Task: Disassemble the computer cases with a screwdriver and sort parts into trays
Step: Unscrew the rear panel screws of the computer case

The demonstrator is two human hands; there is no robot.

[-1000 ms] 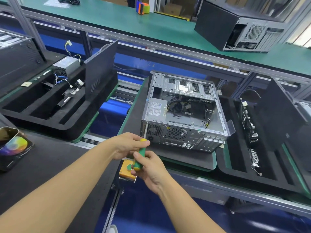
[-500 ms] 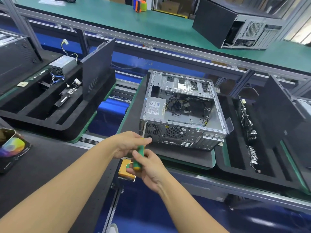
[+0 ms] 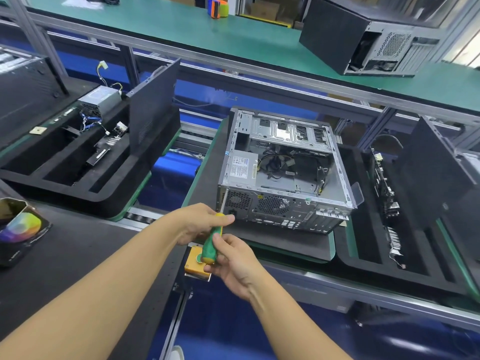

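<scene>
Below a green table [image 3: 181, 29], the opened case [image 3: 283, 178] sits on a black pad [image 3: 285, 242] between a left tray [image 3: 104, 197] and a right tray [image 3: 345, 261], both already holding parts. Over the last second little has altered: the screwdriver [image 3: 213, 240] keeps its tip at the upper left corner of the case's rear panel, with the left hand [image 3: 200, 219] fingers curled round the handle top and the right hand [image 3: 233, 258] fingers clamped on its lower end. We judge that a rear screw is still being turned, so the power supply [image 3: 242, 167] cannot yet go to a tray.
</scene>
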